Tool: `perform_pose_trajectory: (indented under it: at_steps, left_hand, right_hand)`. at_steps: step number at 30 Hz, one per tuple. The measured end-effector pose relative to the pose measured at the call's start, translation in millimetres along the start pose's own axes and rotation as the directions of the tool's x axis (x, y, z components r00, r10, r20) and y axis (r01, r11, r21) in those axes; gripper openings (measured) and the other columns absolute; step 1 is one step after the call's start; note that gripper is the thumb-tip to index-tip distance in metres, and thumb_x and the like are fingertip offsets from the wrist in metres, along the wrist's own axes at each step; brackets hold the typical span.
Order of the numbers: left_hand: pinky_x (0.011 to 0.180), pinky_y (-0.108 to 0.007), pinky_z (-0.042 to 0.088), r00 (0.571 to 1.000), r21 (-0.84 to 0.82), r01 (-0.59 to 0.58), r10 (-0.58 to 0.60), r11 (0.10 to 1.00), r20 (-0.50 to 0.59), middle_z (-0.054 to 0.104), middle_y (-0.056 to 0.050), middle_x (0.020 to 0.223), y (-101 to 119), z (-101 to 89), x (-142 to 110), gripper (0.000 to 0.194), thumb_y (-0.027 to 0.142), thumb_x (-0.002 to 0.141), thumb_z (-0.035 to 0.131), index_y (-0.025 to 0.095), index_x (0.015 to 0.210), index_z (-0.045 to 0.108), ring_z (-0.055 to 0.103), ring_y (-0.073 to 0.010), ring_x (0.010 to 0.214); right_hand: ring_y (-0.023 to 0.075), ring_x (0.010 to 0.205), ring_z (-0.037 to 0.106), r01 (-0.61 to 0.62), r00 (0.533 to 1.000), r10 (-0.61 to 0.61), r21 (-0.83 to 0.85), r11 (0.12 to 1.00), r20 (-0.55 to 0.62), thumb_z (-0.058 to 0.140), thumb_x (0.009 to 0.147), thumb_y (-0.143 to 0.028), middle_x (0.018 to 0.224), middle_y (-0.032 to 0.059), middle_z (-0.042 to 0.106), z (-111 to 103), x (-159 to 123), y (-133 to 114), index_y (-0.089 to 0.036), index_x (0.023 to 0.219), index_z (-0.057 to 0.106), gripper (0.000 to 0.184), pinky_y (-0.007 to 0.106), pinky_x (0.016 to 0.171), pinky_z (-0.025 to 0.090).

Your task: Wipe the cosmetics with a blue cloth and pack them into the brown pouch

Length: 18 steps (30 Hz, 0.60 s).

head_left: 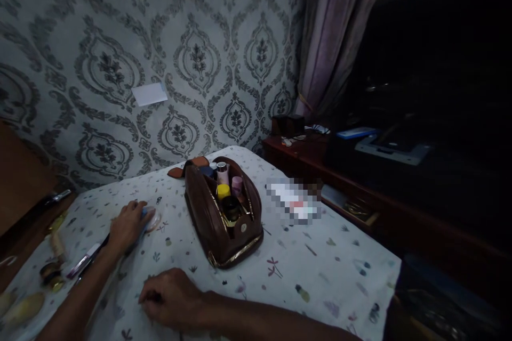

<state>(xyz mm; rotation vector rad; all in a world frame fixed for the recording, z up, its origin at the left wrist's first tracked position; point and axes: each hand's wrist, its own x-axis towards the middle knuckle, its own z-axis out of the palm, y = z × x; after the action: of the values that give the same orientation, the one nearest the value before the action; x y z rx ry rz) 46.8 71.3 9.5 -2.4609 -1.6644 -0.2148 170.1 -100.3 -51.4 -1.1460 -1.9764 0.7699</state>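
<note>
My left hand reaches over the left part of the table, its fingers bent around a small light blue item with a clear, pinkish round end. The hand covers much of it, so its kind does not show. Close to the front edge of the view, my right hand rests with curled fingers and nothing visible in them. Beyond it stands a brown toiletry bag, unzipped at the top. Inside are a yellow-capped container, a pink-capped one, a silver-capped bottle and a black-lidded jar.
Left of my left forearm lie a slim purple-and-clear tube, a dark jar with a gold part and a yellowish oval item. A blurred-out flat object lies right of the bag. A dark red desk adjoins the table.
</note>
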Motion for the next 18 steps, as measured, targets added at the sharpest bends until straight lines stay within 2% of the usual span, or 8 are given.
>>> perform_pose_trajectory:
  at_steps: [4, 8, 10, 12, 15, 18]
  left_hand:
    - [0.08, -0.037, 0.05, 0.99, -0.027, 0.037, -0.033, 0.999, 0.137, 0.07, -0.011, 0.117, 4.0, 3.5, -0.2, 0.048, 0.05, 0.099, 0.026, 0.022, 0.12, 0.06, 0.067, -0.0297, 0.106]
    - [0.079, -0.043, 0.05, 0.979, 0.104, 0.125, -0.14, 0.987, 0.147, 0.072, -0.02, 0.109, 11.5, -9.1, -0.4, 0.054, 0.052, 0.099, 0.026, 0.014, 0.114, 0.061, 0.068, -0.0367, 0.102]
    - [0.078, -0.043, 0.051, 0.969, 0.127, 0.163, -0.183, 0.978, 0.165, 0.072, -0.022, 0.106, 14.2, -15.4, -0.9, 0.055, 0.049, 0.1, 0.025, 0.011, 0.109, 0.064, 0.069, -0.0375, 0.103]
    - [0.078, -0.039, 0.051, 0.964, 0.121, 0.179, -0.198, 0.976, 0.176, 0.073, -0.021, 0.105, 15.8, -18.2, -2.6, 0.052, 0.045, 0.101, 0.027, 0.012, 0.103, 0.067, 0.07, -0.0344, 0.102]
    - [0.079, -0.035, 0.051, 0.965, 0.112, 0.195, -0.211, 0.974, 0.155, 0.074, -0.017, 0.104, 15.2, -14.8, -4.8, 0.049, 0.046, 0.102, 0.028, 0.015, 0.106, 0.067, 0.07, -0.0291, 0.102]
    - [0.08, -0.035, 0.05, 0.968, 0.113, 0.22, -0.231, 0.969, 0.098, 0.074, -0.014, 0.105, 6.8, -8.0, -3.4, 0.045, 0.047, 0.102, 0.03, 0.019, 0.123, 0.058, 0.07, -0.0271, 0.101]
  right_hand:
    - [0.0142, 0.076, 0.068, -0.01, 1.0, 0.01, 0.013, 1.0, -0.01, 0.064, 0.078, -0.014, 0.09, -0.0009, 0.077, 2.8, 0.8, 2.0, -0.02, 0.101, 0.075, 0.026, 0.018, 0.073, 0.048]
    - [0.0141, 0.074, 0.067, -0.033, 0.999, 0.034, 0.041, 0.999, -0.024, 0.063, 0.077, -0.013, 0.089, -0.0001, 0.077, 0.2, 1.3, 1.1, -0.019, 0.098, 0.076, 0.026, 0.018, 0.071, 0.047]
    - [0.0141, 0.073, 0.066, -0.032, 0.999, 0.034, 0.072, 0.997, -0.029, 0.062, 0.077, -0.013, 0.088, 0.0001, 0.077, -1.3, 1.0, 0.5, -0.02, 0.096, 0.076, 0.025, 0.019, 0.069, 0.046]
    - [0.014, 0.071, 0.064, -0.027, 0.999, 0.031, 0.108, 0.994, -0.034, 0.061, 0.076, -0.012, 0.084, 0.0006, 0.075, -2.0, 0.0, -0.4, -0.019, 0.093, 0.076, 0.024, 0.02, 0.068, 0.045]
    - [0.0135, 0.067, 0.059, -0.023, 0.999, 0.028, 0.132, 0.991, -0.039, 0.057, 0.075, -0.009, 0.075, 0.0001, 0.071, -2.5, -0.8, -1.1, -0.017, 0.084, 0.074, 0.021, 0.021, 0.068, 0.043]
    - [0.0136, 0.067, 0.056, -0.028, 0.998, 0.036, 0.155, 0.987, -0.048, 0.055, 0.076, -0.01, 0.072, -0.0003, 0.067, -3.9, 0.8, -1.6, -0.017, 0.083, 0.072, 0.02, 0.022, 0.069, 0.04]
